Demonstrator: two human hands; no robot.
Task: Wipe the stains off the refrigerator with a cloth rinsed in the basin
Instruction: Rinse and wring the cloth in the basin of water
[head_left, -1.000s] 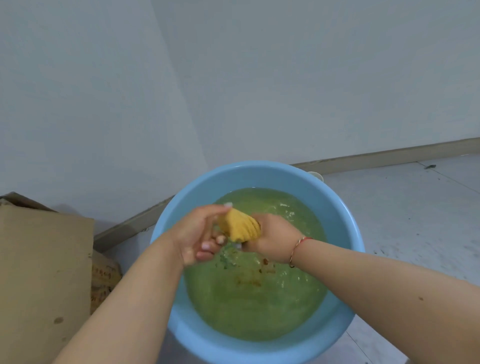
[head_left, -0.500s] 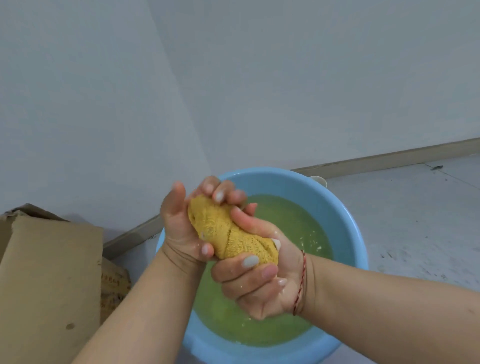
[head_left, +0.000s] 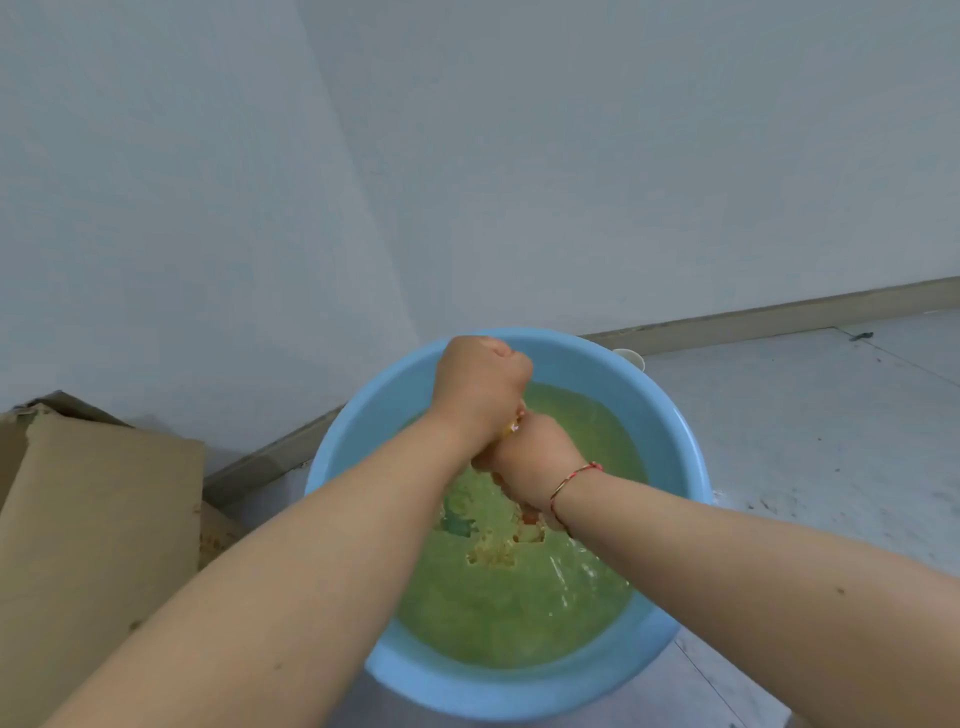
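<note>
Now both hands are lower than half a second ago, above the round light-blue plastic basin (head_left: 670, 431) of green water on the floor by the wall. The left hand (head_left: 480, 387) and right hand (head_left: 535, 462) are pressed together into fists around the yellow knitted cloth (head_left: 508, 428), almost hidden between them. I judge the wringing continues; the refrigerator is not in view.

Both hands (head_left: 511, 426) meet over the basin (head_left: 680, 441); cardboard box (head_left: 93, 519) lies left.
</note>
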